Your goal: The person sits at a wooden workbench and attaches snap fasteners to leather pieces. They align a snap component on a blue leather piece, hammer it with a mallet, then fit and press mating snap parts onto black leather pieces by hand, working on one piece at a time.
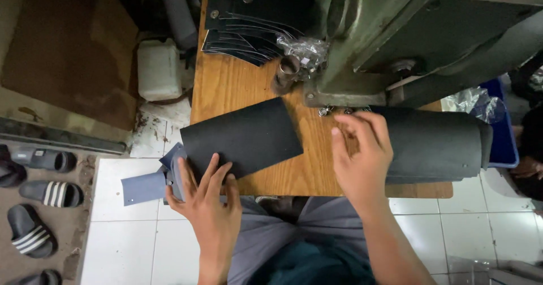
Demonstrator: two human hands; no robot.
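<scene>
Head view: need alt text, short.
Seen from above, a person's left hand rests on a flat black sheet at the edge of a wooden table. The right hand reaches toward small metal pieces beside a green machine and a dark roll.

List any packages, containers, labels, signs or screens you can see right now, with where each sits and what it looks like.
White plastic jug: on the floor left of the wooden table, boxy, grubby.
Clear plastic bag: on the table at the green machine's base, crinkled, small metal parts inside.
Second clear bag: far right, crumpled, over a blue bin.
Labels, signs, screens: none visible.
</scene>
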